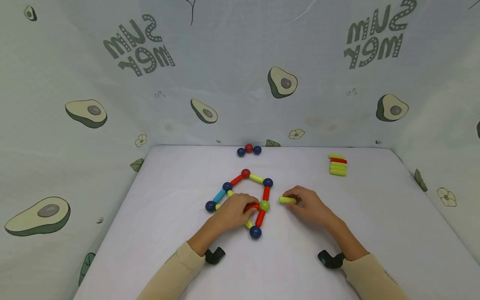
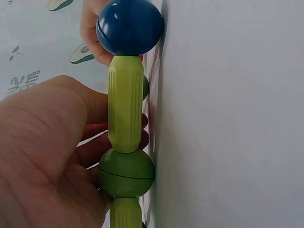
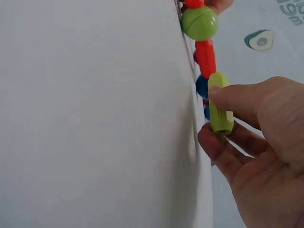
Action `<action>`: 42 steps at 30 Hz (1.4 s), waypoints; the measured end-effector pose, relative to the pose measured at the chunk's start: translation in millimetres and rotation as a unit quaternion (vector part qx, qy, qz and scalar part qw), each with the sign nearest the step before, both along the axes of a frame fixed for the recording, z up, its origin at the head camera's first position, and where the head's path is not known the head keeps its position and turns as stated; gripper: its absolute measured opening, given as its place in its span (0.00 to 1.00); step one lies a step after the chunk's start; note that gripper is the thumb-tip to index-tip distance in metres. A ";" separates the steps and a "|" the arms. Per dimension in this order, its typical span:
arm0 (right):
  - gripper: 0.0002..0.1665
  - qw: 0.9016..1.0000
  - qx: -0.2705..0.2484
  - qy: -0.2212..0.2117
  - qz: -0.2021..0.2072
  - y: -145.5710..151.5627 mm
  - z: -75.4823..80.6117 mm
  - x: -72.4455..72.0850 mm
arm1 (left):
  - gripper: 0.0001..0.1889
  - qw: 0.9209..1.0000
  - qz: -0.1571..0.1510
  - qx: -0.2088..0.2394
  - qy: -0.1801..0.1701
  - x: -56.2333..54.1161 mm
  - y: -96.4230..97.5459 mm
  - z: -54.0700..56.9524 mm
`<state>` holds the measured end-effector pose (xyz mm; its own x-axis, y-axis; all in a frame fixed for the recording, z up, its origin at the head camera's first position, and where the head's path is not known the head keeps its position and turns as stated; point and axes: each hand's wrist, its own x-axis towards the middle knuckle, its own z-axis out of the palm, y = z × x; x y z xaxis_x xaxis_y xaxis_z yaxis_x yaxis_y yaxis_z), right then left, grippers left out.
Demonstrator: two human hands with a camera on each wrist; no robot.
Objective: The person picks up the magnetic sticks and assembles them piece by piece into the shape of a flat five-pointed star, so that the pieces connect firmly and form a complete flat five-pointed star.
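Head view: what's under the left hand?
Under the left hand, part of a red rod and yellow-green rod ends show at its edges. The rest beneath is covered there.

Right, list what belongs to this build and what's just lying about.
In use:
frame of joined rods and balls, gripped by the left hand
yellow-green rod, pinched by the right hand

Lying about, perhaps spares:
row of rods, far right
three balls at the back
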<state>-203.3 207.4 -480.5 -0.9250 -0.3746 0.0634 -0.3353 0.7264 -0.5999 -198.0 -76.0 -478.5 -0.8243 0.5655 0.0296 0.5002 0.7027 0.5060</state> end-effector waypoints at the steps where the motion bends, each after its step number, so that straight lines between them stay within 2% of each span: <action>1: 0.16 1.000 -0.003 -0.003 0.007 -2.4 -0.2 1.9 | 0.16 1.000 -0.001 -0.002 0.003 0.0 0.1 -0.3; 10: 0.14 0.998 -0.013 -0.017 0.053 -20.2 -1.0 9.8 | 0.16 1.000 -0.004 -0.005 0.010 -0.8 0.1 -2.9; 16: 0.15 0.998 -0.013 -0.023 0.053 -23.6 -0.6 11.1 | 0.16 1.000 0.001 0.002 0.002 -1.2 0.0 -1.6; 21: 0.16 0.999 -0.008 -0.034 0.011 -14.6 4.4 7.6 | 0.19 1.000 0.004 -0.003 -0.006 -1.5 0.6 -1.9; 26: 0.19 0.998 0.004 0.001 -0.055 17.3 7.8 -6.5 | 0.22 1.000 -0.008 0.000 0.001 -0.8 0.1 -2.0; 31: 0.21 0.991 0.012 0.034 -0.129 63.1 8.4 -23.1 | 0.23 1.000 -0.020 -0.008 0.015 0.1 -1.0 -2.7; 35: 0.23 0.984 0.009 0.053 -0.170 96.3 8.4 -31.0 | 0.23 1.000 -0.018 -0.010 0.012 0.6 -0.9 -3.0; 42: 0.26 0.976 0.046 0.030 -0.209 126.7 8.0 -38.2 | 0.21 1.000 -0.012 0.001 0.008 0.0 -0.5 -2.8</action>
